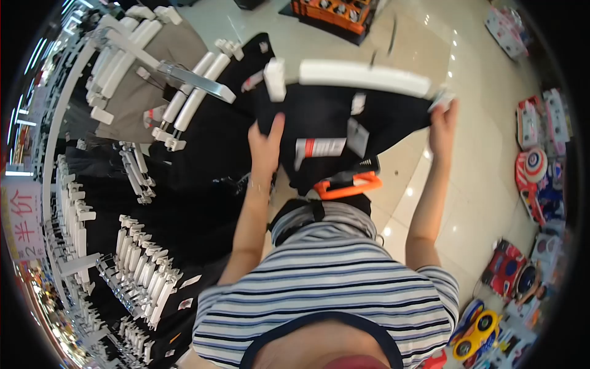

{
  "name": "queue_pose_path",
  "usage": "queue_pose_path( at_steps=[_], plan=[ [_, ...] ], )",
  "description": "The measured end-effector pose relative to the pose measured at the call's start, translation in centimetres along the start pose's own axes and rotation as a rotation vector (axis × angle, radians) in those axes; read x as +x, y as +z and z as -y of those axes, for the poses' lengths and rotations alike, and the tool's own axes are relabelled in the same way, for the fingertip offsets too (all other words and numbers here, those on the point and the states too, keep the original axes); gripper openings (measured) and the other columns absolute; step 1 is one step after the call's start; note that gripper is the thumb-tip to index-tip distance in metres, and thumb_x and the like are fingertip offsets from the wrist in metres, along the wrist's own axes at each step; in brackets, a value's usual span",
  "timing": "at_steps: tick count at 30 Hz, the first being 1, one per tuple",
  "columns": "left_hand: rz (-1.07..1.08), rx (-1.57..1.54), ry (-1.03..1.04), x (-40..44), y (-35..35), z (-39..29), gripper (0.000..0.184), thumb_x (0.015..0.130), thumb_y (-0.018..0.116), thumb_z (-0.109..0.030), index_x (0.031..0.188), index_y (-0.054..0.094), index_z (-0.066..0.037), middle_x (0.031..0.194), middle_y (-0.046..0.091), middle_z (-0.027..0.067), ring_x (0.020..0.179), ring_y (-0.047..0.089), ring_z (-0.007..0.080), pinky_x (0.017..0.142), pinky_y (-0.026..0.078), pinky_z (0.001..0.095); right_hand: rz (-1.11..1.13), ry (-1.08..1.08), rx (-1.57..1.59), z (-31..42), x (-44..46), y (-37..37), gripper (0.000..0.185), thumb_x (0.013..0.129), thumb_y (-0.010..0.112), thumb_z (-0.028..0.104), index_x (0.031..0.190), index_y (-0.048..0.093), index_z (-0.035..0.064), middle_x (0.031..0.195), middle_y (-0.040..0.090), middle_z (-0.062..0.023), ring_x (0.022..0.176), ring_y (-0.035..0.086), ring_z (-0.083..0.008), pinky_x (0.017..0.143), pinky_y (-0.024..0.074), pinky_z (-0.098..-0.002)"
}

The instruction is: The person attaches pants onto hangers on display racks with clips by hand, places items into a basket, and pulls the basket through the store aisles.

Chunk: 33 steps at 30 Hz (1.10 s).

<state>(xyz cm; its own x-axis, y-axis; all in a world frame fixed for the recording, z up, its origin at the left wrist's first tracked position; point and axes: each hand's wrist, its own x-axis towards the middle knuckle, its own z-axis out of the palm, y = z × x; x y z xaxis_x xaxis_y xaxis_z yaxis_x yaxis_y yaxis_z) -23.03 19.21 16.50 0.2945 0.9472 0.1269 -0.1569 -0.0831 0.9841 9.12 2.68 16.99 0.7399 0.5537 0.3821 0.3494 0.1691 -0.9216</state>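
A black garment (326,117) hangs from a white clip hanger (364,77) in front of me, with a white and red label and a grey tag on it. My left hand (266,141) grips the garment's left side just below the hanger's left clip, thumb up. At the right end of the hanger, my right hand (444,123) is closed on the clip and the garment's corner. The garment is spread between both hands. To the left, a metal rack arm (196,82) carries more trousers on white hangers (190,98).
Racks with rows of white hangers (144,264) and dark clothes fill the left side. An orange handle (349,185) is below the garment. An orange crate (335,13) stands on the floor ahead. Boxed toys (531,166) line the right edge.
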Motion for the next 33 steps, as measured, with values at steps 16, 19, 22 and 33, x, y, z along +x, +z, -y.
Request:
queue_pose_path(
  at_steps=[16,19,22,33],
  plan=[
    [0.303,0.164,0.071,5.7,10.0,8.8,0.02,0.082,0.061,-0.009,0.096,0.059,0.005,0.087,0.064,0.0088,0.079,0.058,0.0137,0.071,0.045,0.0282,-0.406,-0.151,-0.395,-2.5,-1.3,-4.2,0.028,0.089,0.057,0.024,0.105,0.05,0.0009,0.086,0.05,-0.0037,0.076,0.046,-0.0103,0.068,0.0402,-0.0229],
    [0.258,0.343,-0.071,5.2,7.9,14.5,0.023,0.084,0.055,-0.007,0.104,0.056,0.005,0.095,0.063,0.0142,0.088,0.059,0.0243,0.078,0.044,0.0323,-0.201,0.08,-0.361,-12.2,-4.2,-2.0,0.031,0.086,0.054,0.01,0.111,0.047,-0.0051,0.103,0.054,-0.0167,0.098,0.051,-0.0235,0.09,0.0384,-0.033],
    [0.264,0.289,-0.259,4.4,4.1,23.1,0.032,0.085,0.054,-0.008,0.114,0.048,0.005,0.111,0.057,0.0167,0.101,0.055,0.0243,0.086,0.041,0.0306,-0.034,0.263,-0.534,-19.8,-8.3,-0.4,0.037,0.082,0.05,0.003,0.118,0.044,-0.0026,0.11,0.053,-0.0219,0.104,0.052,-0.0309,0.091,0.0391,-0.0354],
    [-0.231,0.035,-0.671,-7.8,-9.0,23.3,0.05,0.086,0.058,-0.017,0.126,0.031,-0.003,0.119,0.049,0.0131,0.098,0.055,0.018,0.082,0.043,0.0277,0.807,0.546,-0.578,-18.6,-20.4,4.9,0.034,0.085,0.053,0.026,0.108,0.052,0.0007,0.096,0.061,-0.0198,0.092,0.059,-0.032,0.079,0.0459,-0.0383]
  ],
)
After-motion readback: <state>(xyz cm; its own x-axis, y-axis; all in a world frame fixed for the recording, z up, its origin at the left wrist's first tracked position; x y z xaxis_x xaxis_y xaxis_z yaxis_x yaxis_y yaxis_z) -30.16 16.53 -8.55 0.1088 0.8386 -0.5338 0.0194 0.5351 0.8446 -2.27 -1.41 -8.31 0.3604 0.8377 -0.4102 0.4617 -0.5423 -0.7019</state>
